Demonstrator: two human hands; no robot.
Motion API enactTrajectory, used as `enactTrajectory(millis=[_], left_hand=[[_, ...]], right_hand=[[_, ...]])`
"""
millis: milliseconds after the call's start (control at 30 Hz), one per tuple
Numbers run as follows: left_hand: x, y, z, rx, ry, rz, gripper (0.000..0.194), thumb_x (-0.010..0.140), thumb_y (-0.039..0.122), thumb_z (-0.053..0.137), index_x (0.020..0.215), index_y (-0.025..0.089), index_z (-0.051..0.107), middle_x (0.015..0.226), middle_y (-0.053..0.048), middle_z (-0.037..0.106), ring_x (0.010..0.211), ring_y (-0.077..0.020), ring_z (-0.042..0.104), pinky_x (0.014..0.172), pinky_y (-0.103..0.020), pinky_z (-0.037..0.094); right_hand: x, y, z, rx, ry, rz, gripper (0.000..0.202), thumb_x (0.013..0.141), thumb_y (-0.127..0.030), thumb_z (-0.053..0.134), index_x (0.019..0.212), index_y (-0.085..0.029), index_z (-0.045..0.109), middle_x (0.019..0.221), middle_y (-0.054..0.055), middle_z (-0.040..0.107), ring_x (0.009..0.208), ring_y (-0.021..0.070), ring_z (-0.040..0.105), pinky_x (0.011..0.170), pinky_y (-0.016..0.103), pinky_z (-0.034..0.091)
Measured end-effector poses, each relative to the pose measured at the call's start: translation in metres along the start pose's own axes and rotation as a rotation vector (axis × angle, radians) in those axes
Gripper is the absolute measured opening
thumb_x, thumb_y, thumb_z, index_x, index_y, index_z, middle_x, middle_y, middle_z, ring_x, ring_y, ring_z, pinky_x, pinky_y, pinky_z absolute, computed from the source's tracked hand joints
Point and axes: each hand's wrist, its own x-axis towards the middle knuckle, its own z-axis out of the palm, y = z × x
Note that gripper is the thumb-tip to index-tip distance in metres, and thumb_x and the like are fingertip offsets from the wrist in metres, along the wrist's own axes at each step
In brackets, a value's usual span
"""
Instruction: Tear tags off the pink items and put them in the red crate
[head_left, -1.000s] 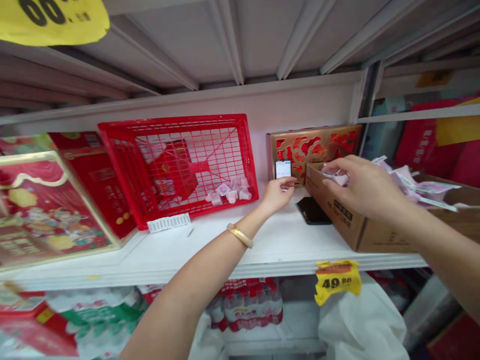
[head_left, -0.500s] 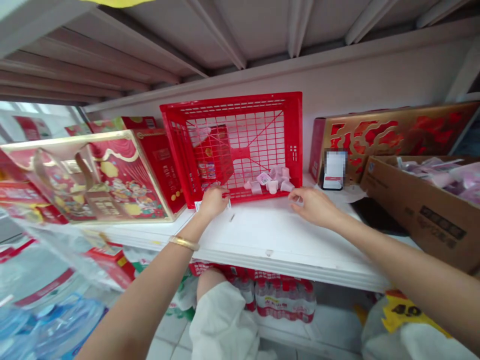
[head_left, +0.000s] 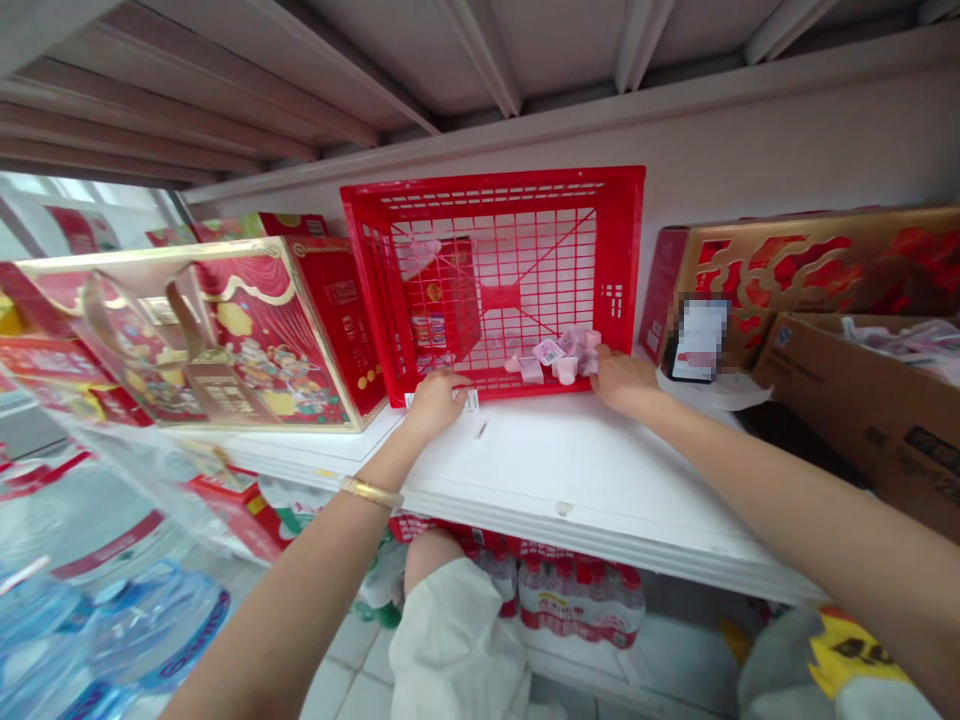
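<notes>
A red plastic basket point(head_left: 501, 296) lies on its side on the white shelf point(head_left: 517, 455), its opening toward me. Several small pale-pink plastic pieces point(head_left: 566, 370), one with a barcode label, rest in its lower right part. My left hand point(head_left: 441, 400) is at the lower left rim, beside a white label, fingers curled over the edge and thumb pointing right. At the lower right corner my right hand point(head_left: 624, 380) has its fingers bent over the rim against the pink pieces. Its fingertips are partly hidden, so what they grip does not show.
A red and gold gift box point(head_left: 262, 340) stands left of the basket. On the right are a phone point(head_left: 697, 345), a gold and red box point(head_left: 817, 250) and a cardboard carton point(head_left: 832, 400) of pink pieces. Packs of bottled water point(head_left: 581, 600) sit below the shelf.
My right hand has moved in from in front of the basket to its lower right corner and the pink pieces. My left hand stays at the lower left rim. The view has shifted slightly.
</notes>
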Motion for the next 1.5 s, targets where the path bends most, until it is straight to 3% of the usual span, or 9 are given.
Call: enactTrajectory(millis=[200, 400, 533, 667, 733, 867, 1033, 1233, 1500], left_hand=[[-0.017, 0.004, -0.005, -0.211, 0.157, 0.033, 0.029, 0.082, 0.016, 0.051, 0.100, 0.019, 0.073, 0.105, -0.007, 0.072, 0.103, -0.0215, 0.063, 0.098, -0.035, 0.048], [-0.032, 0.028, 0.002, -0.531, 0.186, -0.008, 0.026, 0.082, 0.018, 0.054, 0.100, 0.018, 0.073, 0.105, -0.008, 0.070, 0.098, -0.0190, 0.065, 0.089, -0.032, 0.053], [-0.042, 0.052, 0.007, -1.060, 0.045, -0.224, 0.024, 0.082, 0.025, 0.061, 0.102, 0.015, 0.070, 0.099, -0.009, 0.071, 0.082, -0.0165, 0.068, 0.076, -0.030, 0.056], [-0.051, 0.070, 0.001, -1.634, -0.274, -0.468, 0.035, 0.085, 0.039, 0.063, 0.104, 0.011, 0.066, 0.096, -0.014, 0.071, 0.077, -0.0193, 0.071, 0.075, -0.033, 0.058], [-0.055, 0.070, -0.004, -1.779, -0.345, -0.530, 0.030, 0.085, 0.036, 0.065, 0.102, 0.011, 0.066, 0.088, -0.012, 0.071, 0.073, -0.0182, 0.071, 0.071, -0.032, 0.059], [-0.066, 0.051, -0.011, -1.775, -0.091, -0.615, 0.017, 0.077, 0.017, 0.072, 0.091, 0.011, 0.065, 0.076, -0.005, 0.069, 0.062, -0.0114, 0.066, 0.060, -0.021, 0.055], [-0.077, 0.030, -0.012, -1.704, 0.218, -0.650, 0.030, 0.062, 0.017, 0.082, 0.083, 0.014, 0.062, 0.070, 0.000, 0.067, 0.058, -0.0077, 0.060, 0.052, -0.016, 0.043], [-0.081, 0.034, -0.005, -1.629, 0.198, -0.547, 0.044, 0.052, 0.020, 0.084, 0.091, 0.016, 0.063, 0.071, 0.002, 0.066, 0.059, -0.0074, 0.055, 0.055, -0.019, 0.038], [-0.085, 0.035, -0.003, -1.467, 0.146, -0.459, 0.047, 0.056, 0.030, 0.084, 0.096, 0.015, 0.065, 0.079, -0.002, 0.069, 0.066, -0.0101, 0.059, 0.063, -0.022, 0.044]], right_hand=[[0.008, -0.002, 0.005, 0.023, 0.014, 0.042, 0.051, 0.088, -0.028, 0.049, 0.133, -0.007, 0.042, 0.119, 0.026, 0.062, 0.103, 0.0335, 0.065, 0.078, 0.039, 0.049], [0.001, 0.002, -0.002, -0.028, 0.010, 0.022, 0.059, 0.085, -0.023, 0.053, 0.139, -0.007, 0.035, 0.111, 0.026, 0.065, 0.101, 0.0351, 0.066, 0.077, 0.041, 0.048], [-0.022, -0.002, -0.010, 0.092, 0.161, -0.093, 0.058, 0.086, -0.025, 0.053, 0.140, -0.012, 0.035, 0.113, 0.023, 0.065, 0.094, 0.0330, 0.067, 0.075, 0.039, 0.049], [-0.054, -0.033, -0.005, 0.506, 0.175, -0.458, 0.060, 0.081, -0.026, 0.061, 0.135, -0.018, 0.037, 0.108, 0.013, 0.069, 0.075, 0.0203, 0.067, 0.068, 0.031, 0.050], [-0.064, -0.054, 0.002, 0.695, 0.128, -0.661, 0.060, 0.079, -0.024, 0.063, 0.133, -0.020, 0.038, 0.107, 0.011, 0.070, 0.069, 0.0157, 0.065, 0.065, 0.028, 0.050], [-0.065, -0.087, 0.015, 0.838, 0.152, -0.777, 0.056, 0.082, -0.021, 0.060, 0.134, -0.019, 0.040, 0.112, 0.011, 0.066, 0.069, 0.0130, 0.062, 0.069, 0.029, 0.051], [-0.055, -0.108, 0.024, 0.489, -0.011, -0.753, 0.027, 0.087, -0.022, 0.056, 0.110, -0.012, 0.067, 0.103, 0.014, 0.064, 0.091, 0.0201, 0.062, 0.088, 0.034, 0.046], [-0.062, -0.116, 0.027, 0.365, -0.070, -0.797, 0.029, 0.087, -0.036, 0.060, 0.099, -0.014, 0.074, 0.098, 0.014, 0.066, 0.094, 0.0229, 0.062, 0.087, 0.032, 0.045], [-0.053, -0.086, 0.028, 0.587, 0.014, -0.715, 0.022, 0.086, -0.020, 0.054, 0.088, -0.014, 0.076, 0.090, 0.011, 0.072, 0.082, 0.0197, 0.063, 0.080, 0.031, 0.045]])
